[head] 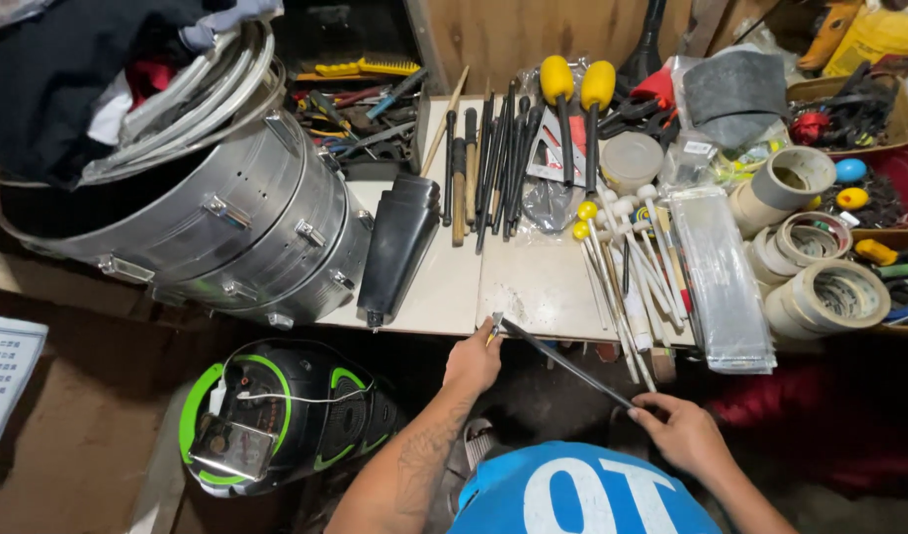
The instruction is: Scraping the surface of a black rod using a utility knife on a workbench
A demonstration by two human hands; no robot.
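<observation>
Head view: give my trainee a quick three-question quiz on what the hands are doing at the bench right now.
1. True or false: both hands hold the same thin dark rod.
2. Which hand grips the rod's end nearest the white board? A) left hand B) right hand C) neither
3. Fill in: the two long mallets at the back of the board have ______ heads.

Key
1. True; one hand grips each end, and the rod slants between them.
2. A; the left hand is at the board's front edge, the right hand is lower, away from it.
3. Yellow.
</observation>
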